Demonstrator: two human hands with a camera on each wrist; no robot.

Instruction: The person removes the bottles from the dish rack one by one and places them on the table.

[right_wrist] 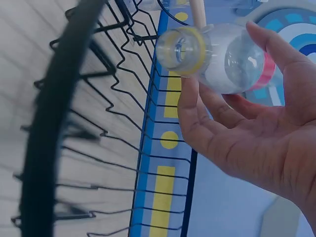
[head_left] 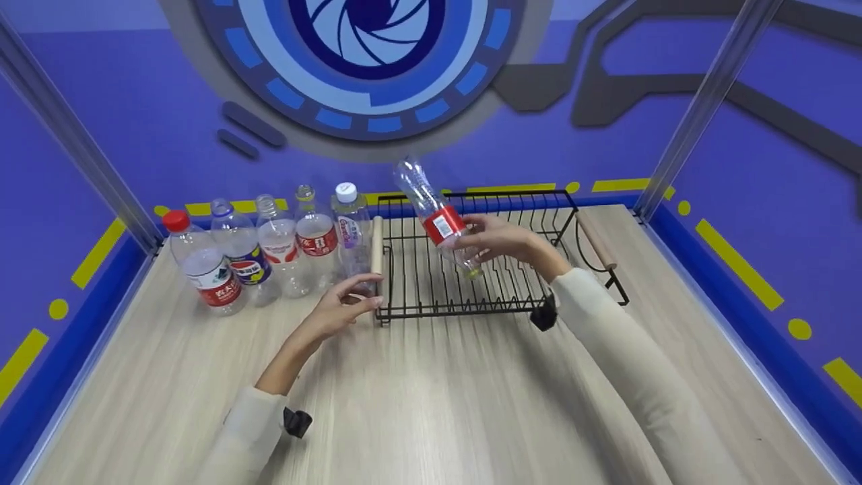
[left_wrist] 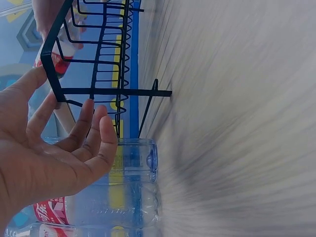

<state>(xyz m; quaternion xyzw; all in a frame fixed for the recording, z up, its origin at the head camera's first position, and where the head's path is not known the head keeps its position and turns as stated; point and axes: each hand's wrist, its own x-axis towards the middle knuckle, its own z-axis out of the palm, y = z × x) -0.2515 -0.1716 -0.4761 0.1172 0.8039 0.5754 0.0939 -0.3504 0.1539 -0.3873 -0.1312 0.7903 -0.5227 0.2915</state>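
My right hand [head_left: 502, 239] grips a clear plastic bottle [head_left: 421, 192] with a red label, tilted neck down above a black wire rack [head_left: 465, 312]. In the right wrist view the bottle's open mouth and yellow neck ring [right_wrist: 197, 52] show, with the fingers beneath and the thumb on top. My left hand [head_left: 337, 306] is at the rack's near left corner, its fingertips touching the frame by the wooden handle [head_left: 377, 252]. In the left wrist view its fingers [left_wrist: 81, 126] are loosely bent. How firmly they touch the rack cannot be told.
Left of the rack several clear bottles stand in a row, from a red-capped bottle [head_left: 205, 269] to a white-capped bottle [head_left: 351, 229]. A second wooden handle [head_left: 596, 239] is on the rack's right side. Blue printed panels [head_left: 404, 151] enclose the wooden table [head_left: 431, 404].
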